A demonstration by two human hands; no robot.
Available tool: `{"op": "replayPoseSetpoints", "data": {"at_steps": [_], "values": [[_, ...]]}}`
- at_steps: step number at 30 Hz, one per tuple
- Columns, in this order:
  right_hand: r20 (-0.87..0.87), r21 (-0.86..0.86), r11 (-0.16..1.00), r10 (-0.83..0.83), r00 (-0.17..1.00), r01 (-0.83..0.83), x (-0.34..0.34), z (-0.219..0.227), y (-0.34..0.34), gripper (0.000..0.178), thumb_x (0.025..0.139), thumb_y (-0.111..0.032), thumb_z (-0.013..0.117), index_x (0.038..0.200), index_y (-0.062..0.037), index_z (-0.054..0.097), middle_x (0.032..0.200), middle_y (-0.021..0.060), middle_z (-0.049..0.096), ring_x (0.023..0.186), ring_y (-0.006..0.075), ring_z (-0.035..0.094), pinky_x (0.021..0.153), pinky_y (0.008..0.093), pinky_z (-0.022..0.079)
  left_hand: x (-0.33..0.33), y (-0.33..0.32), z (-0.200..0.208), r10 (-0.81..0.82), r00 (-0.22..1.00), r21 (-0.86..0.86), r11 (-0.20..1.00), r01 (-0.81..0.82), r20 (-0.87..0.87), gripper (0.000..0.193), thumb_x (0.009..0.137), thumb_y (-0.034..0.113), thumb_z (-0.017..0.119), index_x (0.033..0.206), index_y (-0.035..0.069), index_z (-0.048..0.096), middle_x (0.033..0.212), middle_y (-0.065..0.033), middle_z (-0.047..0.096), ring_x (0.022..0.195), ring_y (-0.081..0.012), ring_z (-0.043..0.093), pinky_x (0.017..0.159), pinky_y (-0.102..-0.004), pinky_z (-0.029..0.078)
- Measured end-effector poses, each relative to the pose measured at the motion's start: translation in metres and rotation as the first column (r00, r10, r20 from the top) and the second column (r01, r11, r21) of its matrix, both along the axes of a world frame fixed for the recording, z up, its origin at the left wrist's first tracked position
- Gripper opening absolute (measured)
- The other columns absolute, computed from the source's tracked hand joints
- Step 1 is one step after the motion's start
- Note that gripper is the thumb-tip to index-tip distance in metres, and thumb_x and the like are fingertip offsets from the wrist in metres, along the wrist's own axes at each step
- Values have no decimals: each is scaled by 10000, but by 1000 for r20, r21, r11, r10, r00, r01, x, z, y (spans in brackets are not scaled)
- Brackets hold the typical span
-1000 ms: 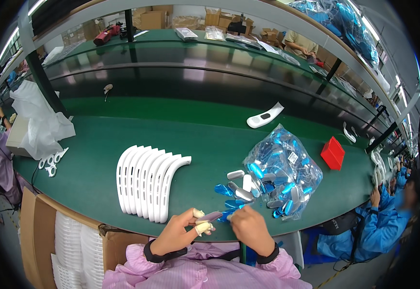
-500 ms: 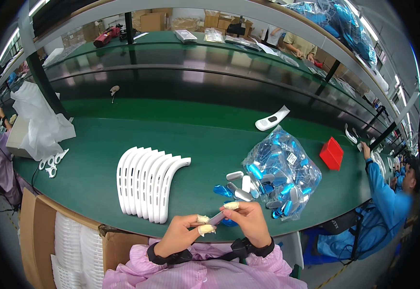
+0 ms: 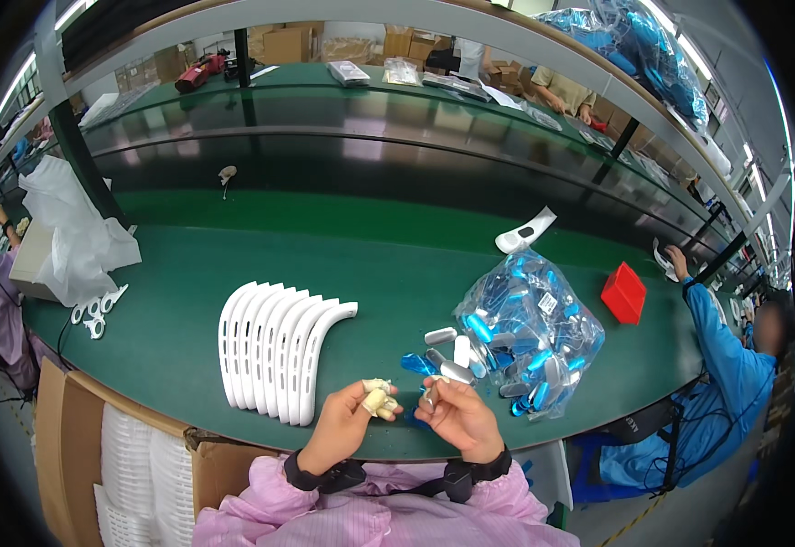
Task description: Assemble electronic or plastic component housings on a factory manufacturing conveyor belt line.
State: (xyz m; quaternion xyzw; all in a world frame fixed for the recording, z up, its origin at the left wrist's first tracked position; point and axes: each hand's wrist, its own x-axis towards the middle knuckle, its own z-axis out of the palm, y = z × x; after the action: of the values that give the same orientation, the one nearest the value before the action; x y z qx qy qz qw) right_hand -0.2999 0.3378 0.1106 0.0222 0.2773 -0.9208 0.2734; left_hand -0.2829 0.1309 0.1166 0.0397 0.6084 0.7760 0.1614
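Note:
My left hand, with pale yellow covers on its fingertips, has its fingers drawn together above the table's near edge; whatever they may hold is hidden. Beside it, my right hand pinches a small silver oval piece, seen nearly edge-on. Just beyond the right hand lie loose silver and white oval pieces and crumpled blue film. They spill from a clear plastic bag full of blue and silver pieces. To the left, several curved white slotted parts stand in a close row.
A white handle-shaped part lies behind the bag, with a red bin to its right. White ring-shaped parts and a box under white wrap sit left. A co-worker in blue reaches in at right. An open carton stands lower left.
My hands have moved apart; the silver piece that lay between them is now at my right fingertips. The co-worker's arm at right has reached farther across the table.

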Motion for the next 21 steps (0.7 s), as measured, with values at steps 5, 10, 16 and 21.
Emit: {"op": "replayPoseSetpoints", "data": {"at_steps": [5, 10, 16, 21], "values": [[-59, 130, 990, -53, 997, 60, -3, 14, 7, 224, 954, -154, 537, 1086, 25, 560, 810, 65, 602, 703, 134, 534, 704, 323, 451, 8, 3, 15, -225, 809, -759, 543, -359, -543, 632, 761, 37, 629, 1364, 68, 442, 1410, -254, 320, 1274, -390, 346, 1009, -474, 282], [-84, 196, 971, -121, 989, 136, -2, 22, 11, 234, 956, -122, 527, 1115, 38, 587, 859, 99, 622, 733, 138, 560, 737, 312, 481, 11, -17, 11, -77, 824, -826, 110, -553, -562, 672, 754, 101, 679, 1372, 40, 424, 1384, -277, 357, 1259, -480, 319, 987, -541, 248], [-130, 276, 942, -161, 978, 191, -4, 29, 5, 225, 921, -68, 559, 1116, 36, 602, 859, 85, 637, 722, 117, 577, 705, 274, 506, 11, -17, 12, -236, 788, -814, 20, -581, -569, 625, 761, 7, 608, 1356, -22, 420, 1283, -236, 468, 1219, -442, 385, 971, -546, 277], [-198, 360, 903, -174, 965, 237, -4, 36, -1, 254, 880, -1, 595, 1131, 40, 597, 862, 86, 648, 740, 121, 617, 709, 266, 519, 3, -15, 6, -172, 786, -784, 347, -515, -593, 639, 727, -127, 510, 1352, -47, 404, 1124, -238, 480, 1078, -435, 454, 919, -466, 364]]}}
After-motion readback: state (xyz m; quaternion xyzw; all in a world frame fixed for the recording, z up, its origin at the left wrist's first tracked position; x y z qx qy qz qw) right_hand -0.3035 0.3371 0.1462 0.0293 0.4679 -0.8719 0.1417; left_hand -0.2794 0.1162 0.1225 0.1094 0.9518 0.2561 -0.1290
